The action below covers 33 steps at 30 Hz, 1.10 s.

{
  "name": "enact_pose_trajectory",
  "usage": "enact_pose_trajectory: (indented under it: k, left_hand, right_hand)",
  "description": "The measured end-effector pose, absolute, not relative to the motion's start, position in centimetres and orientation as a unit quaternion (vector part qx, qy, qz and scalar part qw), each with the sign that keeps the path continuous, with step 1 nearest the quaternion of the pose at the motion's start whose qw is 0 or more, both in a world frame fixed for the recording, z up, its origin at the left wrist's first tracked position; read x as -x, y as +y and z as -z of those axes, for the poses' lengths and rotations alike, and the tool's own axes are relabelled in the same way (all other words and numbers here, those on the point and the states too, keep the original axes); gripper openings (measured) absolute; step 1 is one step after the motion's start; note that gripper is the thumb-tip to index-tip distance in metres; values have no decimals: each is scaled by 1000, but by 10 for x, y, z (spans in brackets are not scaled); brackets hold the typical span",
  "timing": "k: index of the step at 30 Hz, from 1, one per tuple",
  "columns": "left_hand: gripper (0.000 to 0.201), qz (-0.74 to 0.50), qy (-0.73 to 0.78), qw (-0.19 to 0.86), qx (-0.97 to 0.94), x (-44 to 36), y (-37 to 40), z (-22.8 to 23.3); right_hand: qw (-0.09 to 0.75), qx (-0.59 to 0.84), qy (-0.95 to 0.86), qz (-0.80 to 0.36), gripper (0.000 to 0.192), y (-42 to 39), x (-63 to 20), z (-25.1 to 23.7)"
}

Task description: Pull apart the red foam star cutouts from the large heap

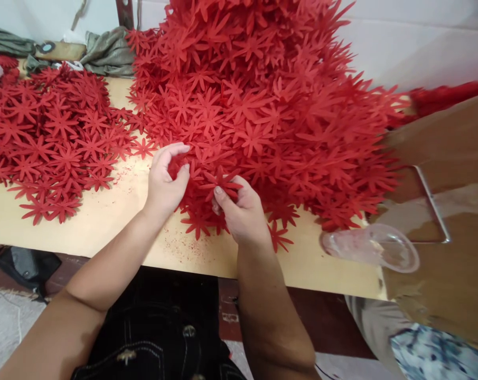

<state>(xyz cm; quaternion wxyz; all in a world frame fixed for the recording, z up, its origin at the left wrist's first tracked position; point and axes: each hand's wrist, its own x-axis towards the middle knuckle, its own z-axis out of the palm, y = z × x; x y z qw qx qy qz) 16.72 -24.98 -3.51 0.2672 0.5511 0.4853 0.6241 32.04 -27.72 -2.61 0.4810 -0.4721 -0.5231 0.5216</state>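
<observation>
both hands, left (165, 182) and right (241, 211), pinch red flowers (218, 182) at the heap (262, 95).

We found bare tabletop (115, 211) between the low spread of red flowers (52, 137) and the tall flower heap (262, 100); a clear plastic bag (371, 247) blocked the right edge.

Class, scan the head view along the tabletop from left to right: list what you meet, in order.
Flat heap of red flower cutouts → left hand → right hand → clear plastic cup lying on its side.
</observation>
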Motion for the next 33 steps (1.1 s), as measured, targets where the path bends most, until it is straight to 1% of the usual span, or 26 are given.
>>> enact_pose_trajectory:
  k: [3,6,9,11,13,16,18,22,25,27,29,31,33]
  left_hand:
    - [16,-611,473,211,-599,-173,-259,30]
    - [14,-591,436,224,-641,-180,-267,24]
    - [15,-551,409,242,-686,-186,-272,23]
    - [19,-532,404,248,-701,-188,-271,26]
    - [27,-525,403,256,-704,-188,-270,28]
    - [34,-525,389,292,-698,-188,-268,31]
    - [30,-526,379,332,-685,-188,-267,31]
    - [10,-540,401,425,-606,-189,-267,29]
    - [8,-570,422,486,-511,-188,-265,27]
    - [10,-596,431,493,-465,-185,-262,28]
    - [12,-616,441,477,-446,-182,-259,30]
    - [11,-613,457,448,-463,-180,-256,34]
    - [15,-598,481,386,-512,-178,-256,37]
  right_hand:
    - [501,490,-504,-505,40,-277,-319,24]
    - [499,502,-514,-484,48,-277,-320,24]
    - [503,494,-523,-479,51,-276,-320,26]
    - [507,497,-526,-469,52,-275,-321,27]
    - [508,510,-526,-453,55,-274,-321,27]
    - [510,526,-516,-444,57,-274,-322,26]
    - [513,521,-512,-450,56,-274,-321,24]
    - [482,494,-531,-492,57,-276,-318,23]
    - [453,461,-555,-524,51,-279,-317,24]
    - [443,455,-555,-537,43,-280,-319,27]
    - [450,471,-540,-533,35,-279,-322,29]
    - [473,496,-520,-510,30,-277,-325,30]
    - [496,511,-505,-487,28,-276,-326,30]
